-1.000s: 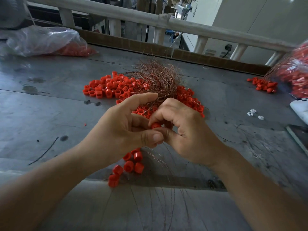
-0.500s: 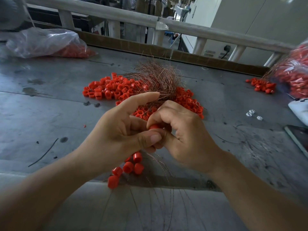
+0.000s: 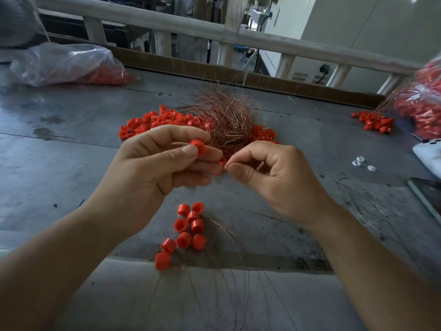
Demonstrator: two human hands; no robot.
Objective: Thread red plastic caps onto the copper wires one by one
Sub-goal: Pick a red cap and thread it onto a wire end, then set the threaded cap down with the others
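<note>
Grey metal covered the table [image 3: 71,163], and a pale railing [image 3: 167,22] ran behind it. Over the middle of it, the left grip [image 3: 152,168] pinched one red cap [image 3: 198,146] between thumb and forefinger, lifted clear of the table. The right grip [image 3: 279,173] was closed on what looked like the end of one copper wire [image 3: 226,165], thin and hard to see, just beside the left fingertips. Cap and wire end were near each other but not yet joined.

Behind both lay the bundle of copper wires [image 3: 226,118], on a heap of loose caps [image 3: 148,123]. Nearer to the person, several caps [image 3: 188,230] lay close together among a few wires by the table edge, probably ones already threaded.

To do this step well, I judged that the cap should be turned so its hole faces the wire tip. The wire should be held short, close to its end, so it does not bend. The push should be gentle and straight, because a bent tip could catch on the rim.
</note>
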